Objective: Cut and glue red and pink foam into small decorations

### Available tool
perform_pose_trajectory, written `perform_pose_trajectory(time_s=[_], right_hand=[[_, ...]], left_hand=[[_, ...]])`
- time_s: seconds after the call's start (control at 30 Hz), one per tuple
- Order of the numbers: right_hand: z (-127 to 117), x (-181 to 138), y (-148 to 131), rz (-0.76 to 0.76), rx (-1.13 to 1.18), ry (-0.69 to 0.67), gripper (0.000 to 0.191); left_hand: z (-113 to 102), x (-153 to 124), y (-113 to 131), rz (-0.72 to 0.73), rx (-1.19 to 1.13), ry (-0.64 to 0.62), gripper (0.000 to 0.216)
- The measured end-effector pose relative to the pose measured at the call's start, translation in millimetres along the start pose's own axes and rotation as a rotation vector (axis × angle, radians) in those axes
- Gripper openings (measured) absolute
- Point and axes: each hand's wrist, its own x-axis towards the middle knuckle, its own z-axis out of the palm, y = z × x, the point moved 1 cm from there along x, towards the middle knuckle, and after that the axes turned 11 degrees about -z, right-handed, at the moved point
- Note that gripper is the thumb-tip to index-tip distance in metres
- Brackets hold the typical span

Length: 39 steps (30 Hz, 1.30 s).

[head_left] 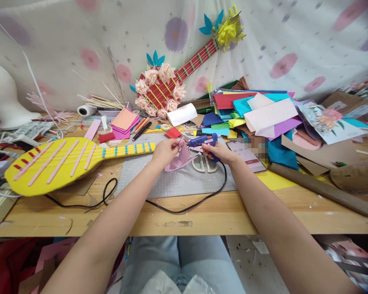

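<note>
My right hand (218, 152) is wrapped round a blue hot glue gun (202, 140), its nozzle pointing left. Between the fingers of my left hand (165, 152) is a piece of pink paper (184, 153), folded and standing up, its top close to the nozzle. Whether the nozzle touches the paper I cannot tell. More pink paper lies beneath it on the grey cutting mat (144, 179). Scissors (205, 164) with pale handles rest on the mat below the glue gun. The gun's black cord (199, 204) loops down and away to the left.
A yellow paper lute (58, 163) lies at the left, its neck reaching near my left hand. A red flowered lute (159, 92) leans on the curtain behind. Coloured sheets (270, 110) are heaped at the back right, by a phone (247, 155) and a brown tube (322, 188).
</note>
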Motion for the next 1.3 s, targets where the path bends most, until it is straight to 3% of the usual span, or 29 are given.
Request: perform_pose_trajectory(time_s=[0.57, 0.73, 0.87, 0.97, 1.13, 1.3], right_hand=[[-1, -4, -10, 0.014, -0.118, 0.0, 0.042], [-16, -15, -18, -0.021, -0.164, 0.163, 0.04], [-32, -24, -13, -0.017, -0.271, 0.496, 0.038], [-38, -28, 1, 0.084, -0.4, 0.679, 0.038], [-35, -24, 21, 0.171, -0.645, 0.602, 0.043], [-30, -29, 9, 0.105, -0.785, 0.61, 0.052]], left_hand=[[3, 3, -2, -0.001, 0.019, 0.012, 0.026], [2, 1, -1, -0.022, 0.013, -0.004, 0.026], [-1, -1, 3, -0.037, 0.005, -0.009, 0.027], [-3, -3, 5, -0.04, -0.011, -0.007, 0.026], [-2, -3, 5, -0.037, -0.018, -0.004, 0.026], [0, -2, 3, -0.043, -0.001, 0.001, 0.025]])
